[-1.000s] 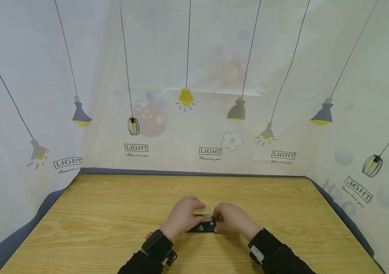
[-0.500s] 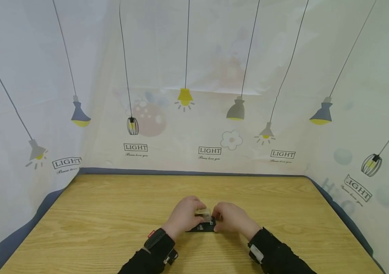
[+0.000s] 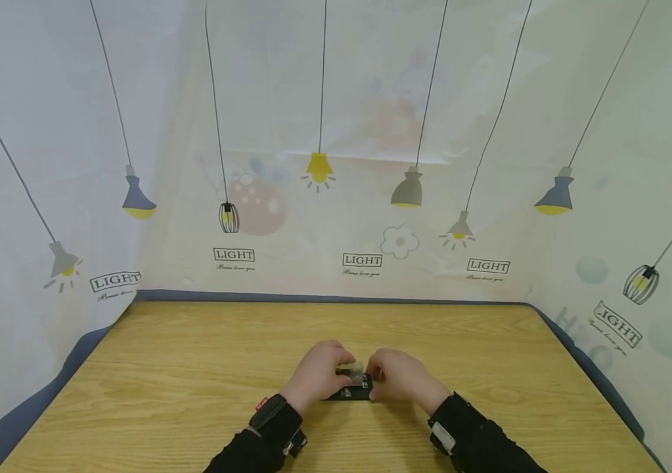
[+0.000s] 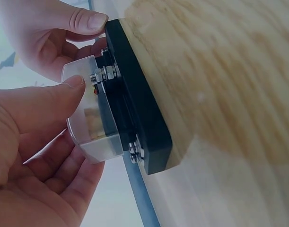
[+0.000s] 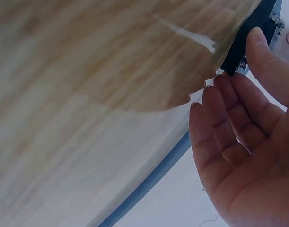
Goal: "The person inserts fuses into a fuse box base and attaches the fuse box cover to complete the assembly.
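A small black rectangular base with metal screw terminals lies on the wooden table between the two hands. On it sits a clear plastic cover, with small parts showing through its wall. My left hand pinches this cover, thumb on the near side and fingers behind. The right hand grips the right end of the base, its thumb against the near face and fingertips at the far side. In the head view the left fingers hide part of the cover.
The wooden table spreads out around the hands. Hanging cloth printed with lamps encloses it at the back and both sides, with a blue-grey strip along the back edge.
The clear cover has shifted slightly toward the near side over the black base, with the left hand's fingers on it. The right hand stays in place at the base's end.
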A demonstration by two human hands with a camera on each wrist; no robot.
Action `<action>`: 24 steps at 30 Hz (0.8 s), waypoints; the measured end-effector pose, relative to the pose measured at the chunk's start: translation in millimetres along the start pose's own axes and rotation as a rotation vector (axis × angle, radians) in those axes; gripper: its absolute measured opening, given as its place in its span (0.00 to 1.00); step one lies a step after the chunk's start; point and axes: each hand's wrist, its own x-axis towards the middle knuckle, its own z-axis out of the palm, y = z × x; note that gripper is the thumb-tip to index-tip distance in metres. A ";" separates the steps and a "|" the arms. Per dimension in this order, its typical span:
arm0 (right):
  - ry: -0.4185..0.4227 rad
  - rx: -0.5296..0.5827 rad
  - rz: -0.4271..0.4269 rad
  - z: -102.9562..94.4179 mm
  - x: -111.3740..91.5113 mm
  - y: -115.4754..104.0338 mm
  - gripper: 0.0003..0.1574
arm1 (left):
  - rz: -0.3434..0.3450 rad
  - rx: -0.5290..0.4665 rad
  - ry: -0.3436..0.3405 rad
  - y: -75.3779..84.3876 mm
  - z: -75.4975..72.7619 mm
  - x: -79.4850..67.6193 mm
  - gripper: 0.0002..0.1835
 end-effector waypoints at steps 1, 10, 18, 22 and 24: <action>0.001 -0.002 0.002 0.3 0.2 0.0 0.19 | -0.002 0.000 -0.001 0.1 -0.1 0.0 0.15; 0.006 -0.005 0.006 0.1 0.2 -0.7 0.18 | -0.013 0.007 -0.014 2.1 -1.8 0.1 0.14; -0.006 0.003 0.019 0.1 0.7 -1.6 0.18 | -0.038 0.001 -0.030 2.3 -1.7 1.8 0.13; 0.000 -0.005 0.010 0.5 1.0 -0.7 0.18 | -0.047 0.000 -0.028 1.3 -0.7 3.0 0.13; 0.000 -0.006 0.009 0.5 1.1 -0.3 0.18 | -0.051 -0.004 -0.027 0.8 -0.2 3.3 0.13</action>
